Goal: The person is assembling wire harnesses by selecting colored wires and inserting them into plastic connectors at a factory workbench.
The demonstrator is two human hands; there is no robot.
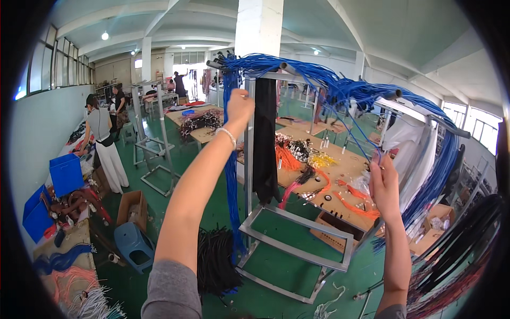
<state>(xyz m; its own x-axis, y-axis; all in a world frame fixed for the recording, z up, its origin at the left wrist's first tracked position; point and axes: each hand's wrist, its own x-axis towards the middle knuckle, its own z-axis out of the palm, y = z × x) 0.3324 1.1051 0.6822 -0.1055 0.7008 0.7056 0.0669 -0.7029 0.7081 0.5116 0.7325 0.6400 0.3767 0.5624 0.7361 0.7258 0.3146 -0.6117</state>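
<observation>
Long blue cords [313, 77] lie in a thick bundle over the bars of a metal rack [248, 175] in front of me. Some hang down its left side, and more fall at the right. My left hand [240, 108] is raised beside the left hanging strands, its fingers curled closed. What it grips, if anything, is hidden. At the right, my right hand [383, 183] pinches a few thin blue cords that slant down from the bundle. Black cloth [265, 138] hangs on the rack behind the left strands.
Behind the rack, a worktable [340, 173] carries orange, yellow and black cords. Black cords [218, 260] hang low in front, with others [467, 239] at the right. A blue stool [133, 245], a cardboard box [133, 208] and blue bins [66, 174] stand left. A person [103, 133] works by the wall.
</observation>
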